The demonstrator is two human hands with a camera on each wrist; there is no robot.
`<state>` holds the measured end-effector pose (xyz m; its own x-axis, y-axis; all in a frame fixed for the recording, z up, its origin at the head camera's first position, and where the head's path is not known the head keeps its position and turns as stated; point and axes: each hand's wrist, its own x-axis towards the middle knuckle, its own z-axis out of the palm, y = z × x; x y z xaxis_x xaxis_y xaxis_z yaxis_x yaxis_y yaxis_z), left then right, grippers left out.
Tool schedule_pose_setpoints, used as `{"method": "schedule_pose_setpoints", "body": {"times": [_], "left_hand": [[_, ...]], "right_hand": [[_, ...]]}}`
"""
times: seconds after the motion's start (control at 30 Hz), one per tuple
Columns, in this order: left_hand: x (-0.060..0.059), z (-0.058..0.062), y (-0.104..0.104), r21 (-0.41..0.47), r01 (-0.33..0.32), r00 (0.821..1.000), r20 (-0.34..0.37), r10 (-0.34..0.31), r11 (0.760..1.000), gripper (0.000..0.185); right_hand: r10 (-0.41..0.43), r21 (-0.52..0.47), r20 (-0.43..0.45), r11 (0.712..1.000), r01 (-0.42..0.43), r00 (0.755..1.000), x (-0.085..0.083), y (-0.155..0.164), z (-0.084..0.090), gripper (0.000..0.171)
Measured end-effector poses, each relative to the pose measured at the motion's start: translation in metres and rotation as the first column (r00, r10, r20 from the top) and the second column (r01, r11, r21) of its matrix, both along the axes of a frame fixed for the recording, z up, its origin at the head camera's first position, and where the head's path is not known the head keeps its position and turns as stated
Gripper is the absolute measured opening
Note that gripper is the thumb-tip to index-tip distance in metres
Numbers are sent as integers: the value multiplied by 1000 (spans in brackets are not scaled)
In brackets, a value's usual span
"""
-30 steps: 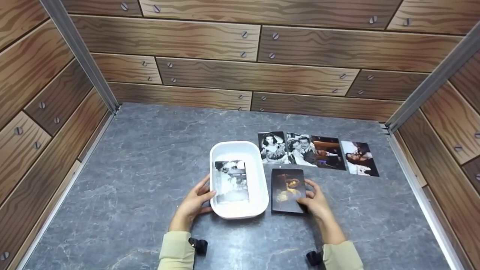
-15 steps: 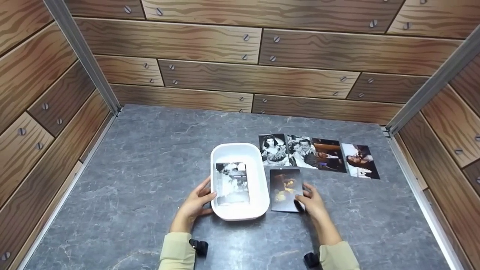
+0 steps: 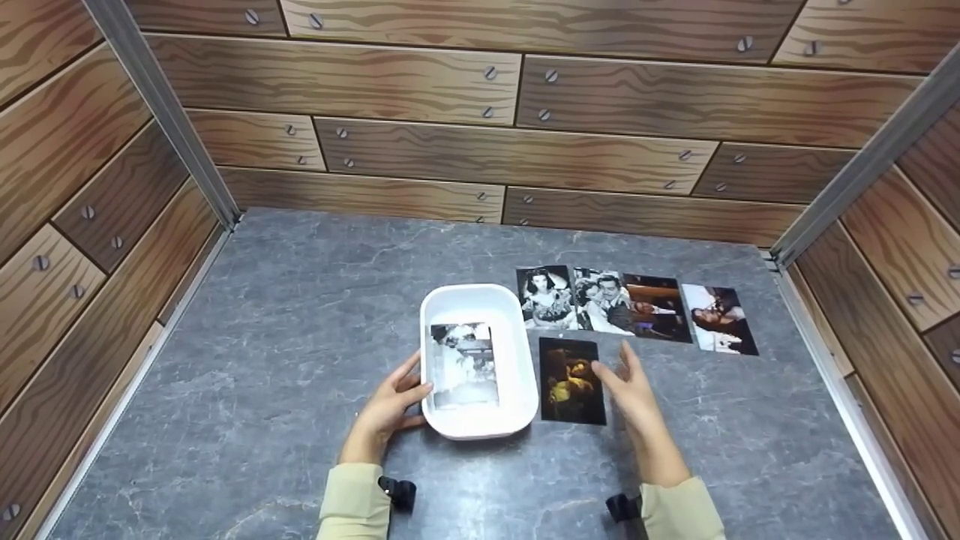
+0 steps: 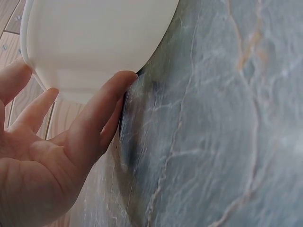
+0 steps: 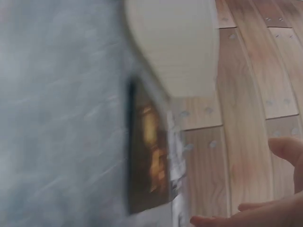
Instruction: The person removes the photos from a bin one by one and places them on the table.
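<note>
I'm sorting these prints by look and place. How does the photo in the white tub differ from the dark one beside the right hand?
The photo in the tub is pale black-and-white; the dark photo is near black with an amber glow. The first lies inside the white tub, whose wall the left hand touches; the second lies flat on the grey table, beside the open right hand. Both are upright rectangles, face up.

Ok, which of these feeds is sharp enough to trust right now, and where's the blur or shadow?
Head view: sharp and evenly lit, only the right hand is slightly smeared. Left wrist view: crisp, with a dark shadow under the white tray beside the left hand. Right wrist view: heavily motion-blurred, the dark photo and grey tabletop streaked, details unreadable.
</note>
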<state>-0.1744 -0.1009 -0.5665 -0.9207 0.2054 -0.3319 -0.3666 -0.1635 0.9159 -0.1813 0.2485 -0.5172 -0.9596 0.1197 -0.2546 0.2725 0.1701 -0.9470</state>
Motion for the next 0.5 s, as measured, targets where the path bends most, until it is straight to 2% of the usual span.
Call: {"method": "schedule_pose_setpoints", "body": {"times": [0.2, 0.33, 0.5], "left_hand": [[0, 1, 1, -11, -7, 1000, 3, 7, 1000, 67], [-1, -1, 1, -11, -10, 1000, 2, 10, 1000, 67], [0, -2, 0, -20, -9, 1000, 1, 9, 1000, 67]], "right_hand": [[-25, -110, -106, 994, 14, 994, -14, -27, 16, 80], [16, -152, -138, 988, -37, 990, -20, -55, 18, 80], [109, -231, -144, 963, -140, 984, -19, -92, 14, 81]]}}
